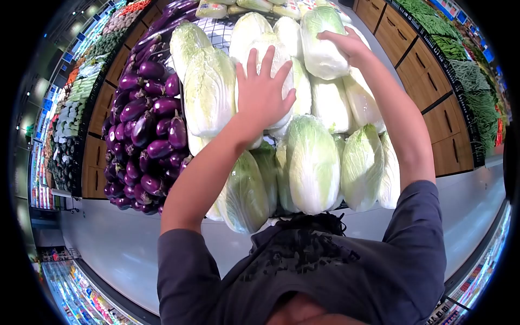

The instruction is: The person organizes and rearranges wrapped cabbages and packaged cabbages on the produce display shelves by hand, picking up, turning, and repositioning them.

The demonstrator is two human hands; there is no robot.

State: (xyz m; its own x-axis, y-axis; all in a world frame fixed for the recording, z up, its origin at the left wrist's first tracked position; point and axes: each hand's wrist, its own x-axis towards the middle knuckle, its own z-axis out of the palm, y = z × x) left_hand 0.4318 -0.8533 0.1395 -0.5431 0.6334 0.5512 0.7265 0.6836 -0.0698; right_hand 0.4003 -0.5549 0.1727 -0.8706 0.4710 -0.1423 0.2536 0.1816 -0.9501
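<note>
My left hand, fingers spread wide, lies over a napa cabbage in the middle of the pile. At the upper right, my right hand grips the side of another napa cabbage, thumb in front; its other fingers are partly hidden. Several more wrapped cabbages surround my hands. One large napa cabbage lies left of my left hand. Along the near edge a pale green napa cabbage stands upright, with another cabbage to its right.
Purple eggplants are heaped against the left side of the cabbages. Wooden drawer cabinets topped with green vegetables run along the right. More produce shelves line the left. Grey floor surrounds the stand.
</note>
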